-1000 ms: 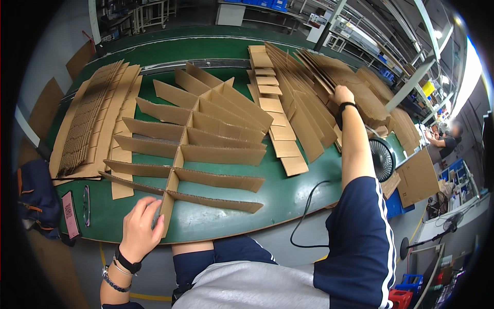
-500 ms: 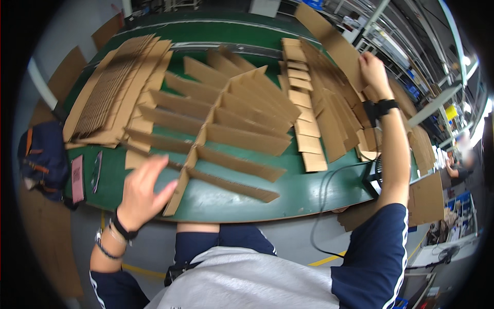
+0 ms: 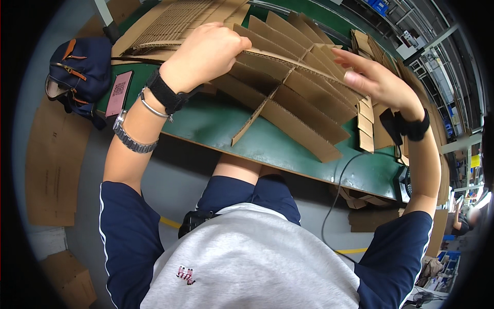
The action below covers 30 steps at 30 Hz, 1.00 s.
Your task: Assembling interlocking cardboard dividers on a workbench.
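Observation:
On the green table (image 3: pixel 206 121) stands a cardboard divider grid (image 3: pixel 303 126), with upright cross strips slotted over a central strip. A long cardboard strip (image 3: pixel 303 66) lies across the top of the cross strips. My left hand (image 3: pixel 211 54) is closed on this strip's left end. At the other end my right hand (image 3: pixel 383 85) hovers with fingers stretched out, thumb near the strip's edge. Whether that hand touches the cardboard I cannot tell. Behind my left hand rests a stack of cardboard strips (image 3: pixel 172 26).
A navy backpack (image 3: pixel 85 69) and a pink phone-like slab (image 3: pixel 119 92) are at the left. More folded cardboard pieces (image 3: pixel 365 123) lie to the right, near a black cable (image 3: pixel 337 198). The table's front edge (image 3: pixel 288 169) runs before my legs.
My left hand has moved up and taken hold of the long strip. My right hand has left the tall cardboard at the right and come in over the grid. The view has turned.

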Tool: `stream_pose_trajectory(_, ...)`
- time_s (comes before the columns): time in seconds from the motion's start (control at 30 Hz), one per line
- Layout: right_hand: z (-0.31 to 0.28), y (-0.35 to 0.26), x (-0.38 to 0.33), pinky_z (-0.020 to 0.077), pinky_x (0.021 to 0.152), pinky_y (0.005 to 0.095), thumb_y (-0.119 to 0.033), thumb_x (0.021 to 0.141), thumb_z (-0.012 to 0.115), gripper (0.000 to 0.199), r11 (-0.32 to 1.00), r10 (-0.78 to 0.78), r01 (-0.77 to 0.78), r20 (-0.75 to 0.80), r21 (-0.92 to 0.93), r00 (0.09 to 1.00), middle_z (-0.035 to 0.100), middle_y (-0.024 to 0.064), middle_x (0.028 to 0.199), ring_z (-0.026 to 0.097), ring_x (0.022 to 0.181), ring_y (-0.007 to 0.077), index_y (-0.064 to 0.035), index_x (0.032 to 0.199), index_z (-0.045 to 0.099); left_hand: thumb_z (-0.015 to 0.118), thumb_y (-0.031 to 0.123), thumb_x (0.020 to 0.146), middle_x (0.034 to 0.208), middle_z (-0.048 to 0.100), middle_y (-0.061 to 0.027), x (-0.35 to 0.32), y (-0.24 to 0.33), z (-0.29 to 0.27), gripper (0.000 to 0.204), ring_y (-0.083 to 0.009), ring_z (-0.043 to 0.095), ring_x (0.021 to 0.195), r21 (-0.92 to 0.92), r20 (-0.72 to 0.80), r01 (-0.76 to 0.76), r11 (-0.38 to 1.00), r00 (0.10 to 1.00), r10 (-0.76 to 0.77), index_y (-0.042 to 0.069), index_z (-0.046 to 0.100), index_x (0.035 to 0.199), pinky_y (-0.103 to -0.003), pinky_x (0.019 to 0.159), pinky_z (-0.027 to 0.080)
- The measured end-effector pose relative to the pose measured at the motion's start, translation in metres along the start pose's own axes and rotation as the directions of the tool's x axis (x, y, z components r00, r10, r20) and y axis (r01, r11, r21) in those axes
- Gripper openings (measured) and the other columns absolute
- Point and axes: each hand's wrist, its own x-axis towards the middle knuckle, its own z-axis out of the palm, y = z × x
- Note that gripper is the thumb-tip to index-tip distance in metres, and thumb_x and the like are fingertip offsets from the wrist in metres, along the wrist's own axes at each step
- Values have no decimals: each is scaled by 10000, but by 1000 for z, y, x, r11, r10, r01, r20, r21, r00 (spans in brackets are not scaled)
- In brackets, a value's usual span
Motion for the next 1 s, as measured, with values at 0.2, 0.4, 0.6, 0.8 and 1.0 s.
stream_pose_trajectory(0.2, 68, -65, -3, 524, 648, 432, -82, 869, 597, 498, 938, -190, 189, 24, -292, 981, 656, 215, 832, 648, 731, 382, 0, 1326, 416, 709, 55, 698, 815, 670, -137, -19, 22, -19, 286, -315, 636, 847, -163, 43, -51, 985, 997, 59, 54, 698, 983, -399, 751, 502)
stream_pose_trajectory(0.4, 99, -62, -20, 499, 587, 467, -37, 871, 507, 720, 990, -116, 108, 87, 93, 989, 620, 247, 708, 627, 625, 403, -20, 1498, 153, 802, 194, 681, 809, 604, -86, -78, 63, -10, 317, -274, 600, 739, -287, -207, -108, 952, 977, 48, 48, 629, 902, -359, 656, 493)
stream_pose_trajectory(0.6, 114, -71, -10, 491, 576, 456, -38, 875, 512, 707, 985, -155, 156, -17, 72, 988, 617, 237, 691, 621, 595, 381, -11, 1494, 171, 713, 152, 789, 714, 640, -125, -111, 84, 29, 218, -288, 639, 653, -422, 120, 144, 895, 987, -103, 9, 633, 932, -372, 593, 506)
stream_pose_trajectory(0.8, 110, -84, -8, 500, 566, 433, -43, 884, 521, 696, 992, -124, 125, 27, -12, 992, 621, 225, 672, 620, 574, 372, 8, 1490, 183, 657, 91, 819, 700, 638, -152, -113, 88, 33, 146, -318, 636, 635, -441, 133, 179, 879, 982, -133, 1, 613, 925, -398, 579, 505)
stream_pose_trajectory(1.0, 110, -91, -15, 499, 563, 440, -41, 880, 526, 684, 995, -92, 92, 15, -31, 996, 619, 220, 660, 625, 575, 366, 14, 1481, 205, 653, 83, 813, 687, 634, -150, -114, 91, 35, 120, -318, 634, 626, -443, 96, 155, 883, 988, -125, 8, 596, 887, -399, 569, 502)
